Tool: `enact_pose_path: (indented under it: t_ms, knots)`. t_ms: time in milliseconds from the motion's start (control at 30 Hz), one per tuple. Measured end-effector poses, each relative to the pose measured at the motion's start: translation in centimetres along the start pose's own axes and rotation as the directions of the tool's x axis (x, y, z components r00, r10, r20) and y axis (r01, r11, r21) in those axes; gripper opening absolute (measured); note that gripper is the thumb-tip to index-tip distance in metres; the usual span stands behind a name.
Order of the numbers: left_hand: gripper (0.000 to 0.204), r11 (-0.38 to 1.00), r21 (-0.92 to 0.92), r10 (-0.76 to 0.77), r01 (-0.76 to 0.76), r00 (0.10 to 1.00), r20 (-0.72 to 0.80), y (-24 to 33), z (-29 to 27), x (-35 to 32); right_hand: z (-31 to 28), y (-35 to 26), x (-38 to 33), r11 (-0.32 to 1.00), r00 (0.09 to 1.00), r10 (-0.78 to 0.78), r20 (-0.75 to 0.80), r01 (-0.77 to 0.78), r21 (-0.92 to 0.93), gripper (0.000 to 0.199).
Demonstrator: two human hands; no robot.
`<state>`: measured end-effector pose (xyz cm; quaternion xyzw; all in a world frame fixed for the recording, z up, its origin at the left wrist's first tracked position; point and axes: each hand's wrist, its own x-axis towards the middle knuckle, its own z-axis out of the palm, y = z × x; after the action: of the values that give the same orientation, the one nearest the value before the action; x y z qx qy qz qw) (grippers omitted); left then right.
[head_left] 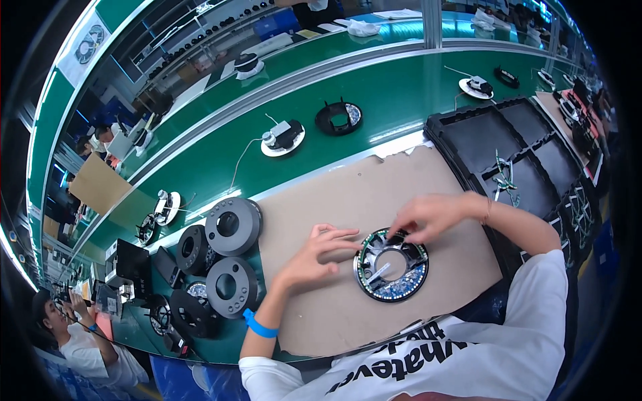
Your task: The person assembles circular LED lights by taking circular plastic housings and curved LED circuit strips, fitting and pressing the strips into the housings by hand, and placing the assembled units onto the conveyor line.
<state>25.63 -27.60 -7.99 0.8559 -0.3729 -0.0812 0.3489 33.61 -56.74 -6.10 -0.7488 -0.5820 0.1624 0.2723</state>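
Observation:
A round black housing (391,297) with a hole in its middle lies on the brown cardboard. Blue and green circuit boards with small white parts line its ring. My left hand (319,255) is at its left side, fingers stretched and apart, the fingertips at the rim. From the right, my right hand (431,215) reaches over the housing's upper edge. Its fingers are bent down and drawn together at the board; what lies between the tips is hidden.
Brown cardboard (314,200) covers the bench before me. Several grey round covers (231,287) stand at left. A black compartment tray (468,134) at right holds green circuit strips (505,180). Across the green conveyor (394,93) sit white-based units (284,139) and a black ring (339,118). Another person (87,334) works at far left.

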Motion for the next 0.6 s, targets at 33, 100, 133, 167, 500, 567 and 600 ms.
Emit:
enact_pose_path:
  t_ms: [33,100,133,167,500,567,600]
  knots:
    - [0.058,0.996,-0.078,-0.042,0.038,0.998,-0.046,-0.3,0.0,0.2,-1.2,0.6,1.1,0.984,0.999,-0.005,0.054,-0.005,0.178,0.033]
    - [0.054,0.999,0.001,-0.054,0.054,0.996,-0.075,0.0,1.5,0.3,-4.0,1.9,4.1,0.995,1.0,0.001,-0.03,0.002,0.101,0.029]
    - [0.057,0.996,0.091,-0.015,0.023,0.996,-0.092,-0.1,2.2,0.5,-5.3,3.2,5.9,0.999,0.997,0.02,-0.072,-0.017,0.048,0.03]
    - [0.059,0.983,0.181,0.038,-0.022,0.995,-0.09,0.1,2.6,1.0,-6.4,4.8,7.2,0.996,0.983,0.042,-0.179,-0.055,-0.068,0.032]
    - [0.059,0.934,0.357,0.046,0.01,0.988,-0.149,2.1,3.9,0.5,-2.8,15.6,17.9,0.462,0.7,-0.165,-0.695,-0.568,-0.681,0.035]
    - [0.058,0.939,0.345,0.046,0.014,0.985,-0.165,2.2,4.1,0.5,-3.4,15.4,18.5,0.496,0.744,-0.068,-0.664,-0.552,-0.67,0.016]
    - [0.058,0.94,0.34,0.041,0.017,0.986,-0.162,2.2,4.2,0.3,-3.3,15.2,18.6,0.552,0.737,-0.086,-0.67,-0.525,-0.648,0.008]
